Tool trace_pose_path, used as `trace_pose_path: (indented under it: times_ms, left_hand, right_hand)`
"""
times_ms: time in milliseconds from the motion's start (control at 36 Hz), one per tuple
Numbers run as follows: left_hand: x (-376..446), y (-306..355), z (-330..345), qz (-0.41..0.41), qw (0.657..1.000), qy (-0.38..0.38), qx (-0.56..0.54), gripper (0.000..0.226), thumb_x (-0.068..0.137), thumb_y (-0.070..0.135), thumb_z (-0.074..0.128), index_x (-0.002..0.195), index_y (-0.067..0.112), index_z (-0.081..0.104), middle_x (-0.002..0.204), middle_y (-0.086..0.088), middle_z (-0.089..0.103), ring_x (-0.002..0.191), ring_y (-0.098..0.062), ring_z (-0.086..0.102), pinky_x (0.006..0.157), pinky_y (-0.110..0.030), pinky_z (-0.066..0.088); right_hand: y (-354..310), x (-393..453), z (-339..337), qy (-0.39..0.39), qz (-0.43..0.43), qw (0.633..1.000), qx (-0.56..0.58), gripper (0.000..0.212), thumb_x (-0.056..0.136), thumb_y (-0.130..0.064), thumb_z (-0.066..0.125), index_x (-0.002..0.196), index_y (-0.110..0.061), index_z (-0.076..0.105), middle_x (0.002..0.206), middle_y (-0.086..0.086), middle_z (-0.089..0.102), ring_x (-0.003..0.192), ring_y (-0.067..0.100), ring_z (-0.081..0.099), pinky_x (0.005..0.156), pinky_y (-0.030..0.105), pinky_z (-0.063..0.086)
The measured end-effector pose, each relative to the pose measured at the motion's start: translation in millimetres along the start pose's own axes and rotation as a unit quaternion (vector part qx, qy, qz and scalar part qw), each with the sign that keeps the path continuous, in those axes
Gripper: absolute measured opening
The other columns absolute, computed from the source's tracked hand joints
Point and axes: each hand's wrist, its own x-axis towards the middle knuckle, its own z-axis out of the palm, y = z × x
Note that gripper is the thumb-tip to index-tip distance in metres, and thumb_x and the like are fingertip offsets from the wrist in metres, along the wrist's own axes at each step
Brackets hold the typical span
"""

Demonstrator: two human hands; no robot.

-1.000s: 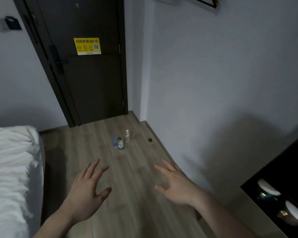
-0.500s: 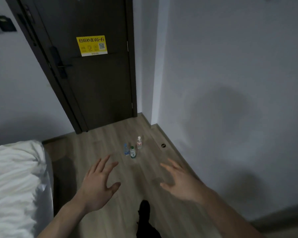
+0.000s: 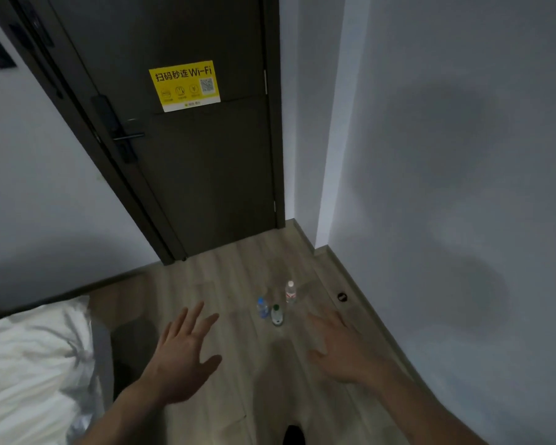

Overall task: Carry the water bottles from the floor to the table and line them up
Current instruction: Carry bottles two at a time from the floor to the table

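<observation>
Reaching out with the left hand (image 3: 182, 354) and right hand (image 3: 341, 346), fingers spread wide, holding nothing. Standing on the wood floor (image 3: 225, 284) ahead, near the dark door (image 3: 190, 162): three water bottles (image 3: 276, 305), close together.

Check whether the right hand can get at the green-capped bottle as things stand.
Probably yes, with more reach: the right hand is open and empty, and bare floor lies between it and the green-capped bottle, though the bottle stands farther off.
</observation>
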Motion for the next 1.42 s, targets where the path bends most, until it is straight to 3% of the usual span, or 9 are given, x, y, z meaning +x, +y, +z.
trace_pose_path:
  times_ms: [361, 639, 722, 861, 1028, 1139, 1417]
  left_hand:
    - [178, -28, -27, 0.020, 0.997, -0.072, 0.003, 0.084, 0.094, 0.058, 0.051, 0.159, 0.038, 0.003, 0.167, 0.004, -0.018, 0.154, -0.025, -0.013, 0.124, -0.045, 0.001]
    - [358, -77, -27, 0.070, 0.983, -0.169, 0.035, 0.081, 0.095, 0.055, 0.050, 0.160, 0.034, 0.006, 0.168, 0.003, -0.010, 0.155, -0.026, -0.005, 0.124, -0.043, 0.008]
    - [411, -91, -13, 0.082, 0.974, -0.207, 0.042, 0.080, 0.096, 0.051, 0.049, 0.160, 0.030, 0.006, 0.168, 0.000, -0.008, 0.155, -0.028, -0.004, 0.124, -0.043, 0.008]
    - [489, -109, 30, 0.094, 0.962, -0.249, 0.059, 0.077, 0.096, 0.043, 0.052, 0.159, 0.026, 0.011, 0.167, -0.004, 0.000, 0.154, -0.029, 0.004, 0.123, -0.040, 0.011]
    - [564, -119, 116, 0.077, 0.948, -0.302, 0.058, 0.069, 0.097, 0.040, 0.052, 0.156, 0.023, 0.020, 0.160, -0.003, 0.019, 0.140, -0.027, 0.032, 0.111, -0.039, 0.035]
    - [602, -128, 186, 0.051, 0.935, -0.347, 0.053, 0.066, 0.098, 0.039, 0.052, 0.155, 0.024, 0.021, 0.154, -0.005, 0.028, 0.131, -0.029, 0.042, 0.105, -0.040, 0.041]
    - [675, -139, 364, 0.051, 0.942, -0.330, 0.028, 0.067, 0.096, 0.042, 0.051, 0.153, 0.032, 0.018, 0.134, -0.003, 0.042, 0.115, -0.026, 0.054, 0.086, -0.035, 0.045]
  right_hand:
    - [11, 156, -47, -0.016, 0.042, 0.999, 0.023, 0.083, 0.095, -0.049, 0.054, 0.157, -0.040, -0.002, 0.165, -0.010, -0.015, 0.154, 0.025, -0.004, 0.123, 0.042, 0.017]
    - [6, 308, -52, -0.041, 0.128, 0.990, 0.043, 0.078, 0.097, -0.043, 0.054, 0.159, -0.033, 0.009, 0.167, -0.004, -0.008, 0.154, 0.020, 0.005, 0.121, 0.033, 0.023]
    - [10, 358, -42, -0.053, 0.153, 0.985, 0.052, 0.078, 0.095, -0.046, 0.055, 0.158, -0.033, 0.011, 0.167, -0.005, -0.002, 0.152, 0.020, 0.011, 0.118, 0.037, 0.029]
    - [31, 432, -10, -0.081, 0.194, 0.975, 0.076, 0.075, 0.095, -0.045, 0.057, 0.157, -0.032, 0.017, 0.166, -0.004, 0.007, 0.150, 0.023, 0.020, 0.118, 0.036, 0.031]
    - [74, 500, 50, -0.120, 0.237, 0.958, 0.110, 0.068, 0.095, -0.037, 0.053, 0.155, -0.032, 0.022, 0.163, -0.003, 0.014, 0.144, 0.024, 0.032, 0.114, 0.037, 0.036]
    - [113, 543, 101, -0.156, 0.265, 0.945, 0.114, 0.064, 0.096, -0.031, 0.053, 0.154, -0.030, 0.026, 0.160, -0.001, 0.020, 0.139, 0.026, 0.039, 0.112, 0.037, 0.039]
    - [198, 648, 235, -0.140, 0.305, 0.930, 0.149, 0.059, 0.094, -0.026, 0.048, 0.150, -0.027, 0.032, 0.149, 0.000, 0.034, 0.124, 0.025, 0.053, 0.098, 0.038, 0.049]
